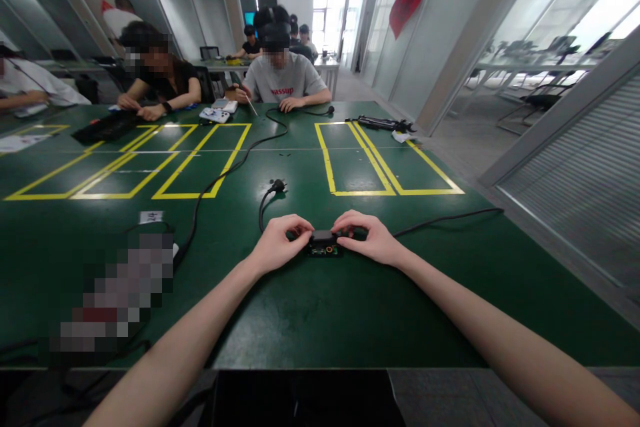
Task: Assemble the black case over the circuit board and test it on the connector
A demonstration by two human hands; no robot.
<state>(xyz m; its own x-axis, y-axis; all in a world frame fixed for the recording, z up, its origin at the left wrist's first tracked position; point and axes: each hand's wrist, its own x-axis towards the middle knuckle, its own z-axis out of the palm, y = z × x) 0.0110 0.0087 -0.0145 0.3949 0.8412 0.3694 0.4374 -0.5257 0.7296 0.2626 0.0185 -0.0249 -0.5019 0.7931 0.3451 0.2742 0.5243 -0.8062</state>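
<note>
A small black power adapter [324,237] sits on the green table in front of me, with its casing parted and a circuit board [324,250] showing along the near side. My left hand [281,241] pinches the left end of the casing between thumb and fingertips. At the right end, the thumb and fingers of my right hand [369,237] grip it the same way. A black power cord with a plug [277,187] curls up behind my left hand. Another black cable [450,217] runs off to the right from behind my right hand.
Yellow tape rectangles [333,173] mark the green table [350,320]. A blurred-out object [127,287] and a paper label [151,217] lie at left. A long black cable [240,161] crosses the table. A black folded device [383,123] lies far right. Co-workers [287,73] sit opposite.
</note>
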